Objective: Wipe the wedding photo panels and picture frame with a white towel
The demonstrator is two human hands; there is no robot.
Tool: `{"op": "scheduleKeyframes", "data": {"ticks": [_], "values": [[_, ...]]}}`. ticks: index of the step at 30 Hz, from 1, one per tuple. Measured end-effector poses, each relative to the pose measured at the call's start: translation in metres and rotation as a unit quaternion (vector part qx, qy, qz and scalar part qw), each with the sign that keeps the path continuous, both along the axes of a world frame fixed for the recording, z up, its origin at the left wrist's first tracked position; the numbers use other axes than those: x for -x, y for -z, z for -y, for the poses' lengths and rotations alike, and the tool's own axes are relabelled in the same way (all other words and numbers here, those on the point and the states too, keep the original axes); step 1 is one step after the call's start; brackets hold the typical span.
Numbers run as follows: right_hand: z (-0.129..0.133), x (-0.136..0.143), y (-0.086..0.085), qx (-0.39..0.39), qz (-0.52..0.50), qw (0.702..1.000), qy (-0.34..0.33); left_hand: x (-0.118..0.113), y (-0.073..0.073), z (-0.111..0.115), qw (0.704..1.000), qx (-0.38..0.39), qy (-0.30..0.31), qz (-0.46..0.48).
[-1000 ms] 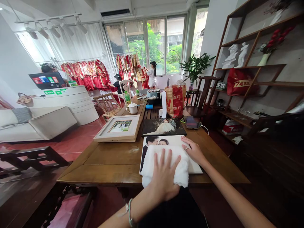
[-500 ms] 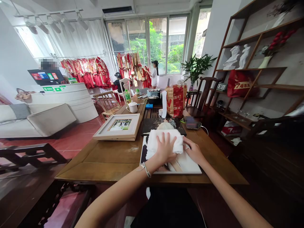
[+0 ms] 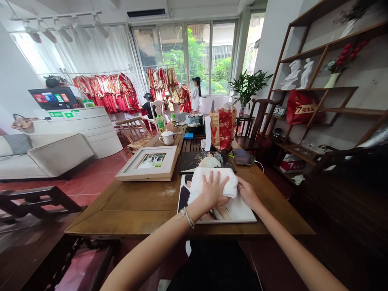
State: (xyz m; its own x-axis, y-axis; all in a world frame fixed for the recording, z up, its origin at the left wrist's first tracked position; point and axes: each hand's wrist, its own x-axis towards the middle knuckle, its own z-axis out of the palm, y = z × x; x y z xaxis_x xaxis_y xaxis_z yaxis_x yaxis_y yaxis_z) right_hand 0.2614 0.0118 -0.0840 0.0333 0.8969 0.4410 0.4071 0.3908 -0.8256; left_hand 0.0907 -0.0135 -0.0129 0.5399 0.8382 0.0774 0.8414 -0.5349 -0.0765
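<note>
A folded white towel [image 3: 197,182] lies on a photo panel [image 3: 185,198] near the front of the wooden table. My left hand [image 3: 214,190] presses on the towel from above, its fingers spread apart. Part of the panel's picture, a person in a dark suit, shows left of the towel. At the panel's right edge my right hand [image 3: 247,193] has its fingers bent around the border, their tips close against the towel. What lies under the right fingertips is partly hidden. Just beyond is a second, dark photo panel [image 3: 185,162].
A light framed photo [image 3: 129,171] rests left on the table [image 3: 133,202]. Behind it stand a white lidded cup [image 3: 166,138] and a green bottle [image 3: 160,123]. A paper bag [image 3: 222,129] and a charging phone [image 3: 245,158] are at the right. Several people are farther back.
My left hand and the towel have shifted slightly right, uncovering more of the dark-suited figure. My right hand stays at the panel's edge. The whole view has turned a little.
</note>
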Motion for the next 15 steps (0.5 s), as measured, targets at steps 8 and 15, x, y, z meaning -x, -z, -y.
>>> {"op": "scheduleKeyframes", "data": {"ticks": [8,15], "values": [[0.0,-0.002,0.004,0.003,0.017,1.0,-0.008,-0.008,-0.001,0.034,0.999,0.002,-0.042,-0.004],[-0.004,-0.005,0.003,0.004,-0.003,1.0,-0.027,-0.001,-0.006,0.111,0.997,0.07,0.015,-0.013]]}}
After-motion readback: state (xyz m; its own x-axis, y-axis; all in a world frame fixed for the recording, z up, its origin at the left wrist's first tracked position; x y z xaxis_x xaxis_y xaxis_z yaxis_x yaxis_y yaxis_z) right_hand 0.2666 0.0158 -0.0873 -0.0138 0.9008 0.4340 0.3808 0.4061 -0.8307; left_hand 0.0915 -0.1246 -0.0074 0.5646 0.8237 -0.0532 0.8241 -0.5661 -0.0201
